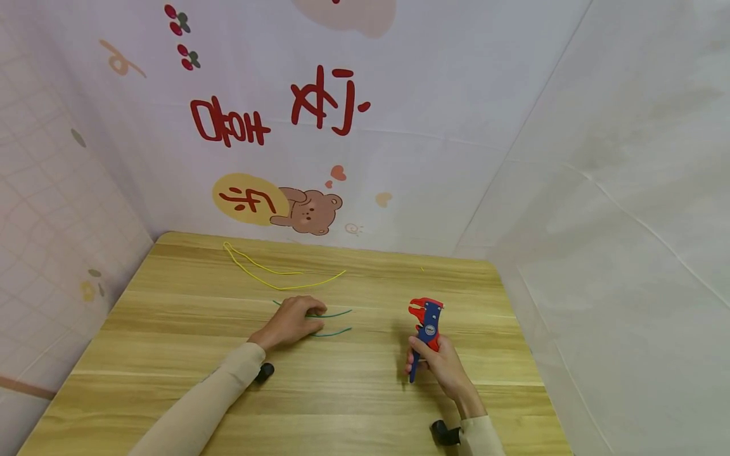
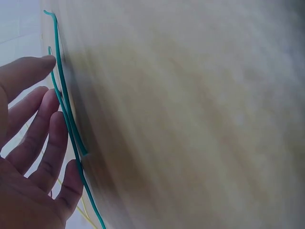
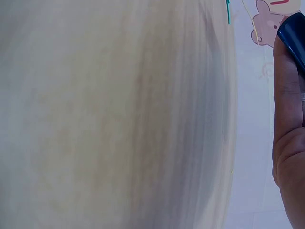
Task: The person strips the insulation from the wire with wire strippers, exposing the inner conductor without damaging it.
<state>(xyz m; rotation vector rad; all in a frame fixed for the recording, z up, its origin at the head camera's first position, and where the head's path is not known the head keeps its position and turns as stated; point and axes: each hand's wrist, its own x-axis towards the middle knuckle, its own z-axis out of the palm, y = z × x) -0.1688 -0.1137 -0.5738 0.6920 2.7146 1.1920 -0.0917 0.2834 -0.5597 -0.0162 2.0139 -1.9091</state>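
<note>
Two short green wires lie on the wooden table, a farther wire (image 1: 333,315) and a nearer wire (image 1: 333,334). My left hand (image 1: 292,322) is over them, palm down, hiding their middle parts. In the left wrist view its fingers are loosely bent and spread along the wires, with the thumb (image 2: 33,72) apart from them. Off to the right, my right hand (image 1: 443,366) grips a red and blue wire stripper (image 1: 429,326) by its handles, its red jaws pointing away from me. Only part of a blue handle (image 3: 294,40) shows in the right wrist view.
A long yellow wire (image 1: 279,289), bent back in a loop, lies beyond my left hand. One tiny yellow scrap (image 1: 422,269) sits near the table's back edge. Printed cloth walls (image 1: 433,158) enclose the wooden table (image 1: 342,405) at the back and sides.
</note>
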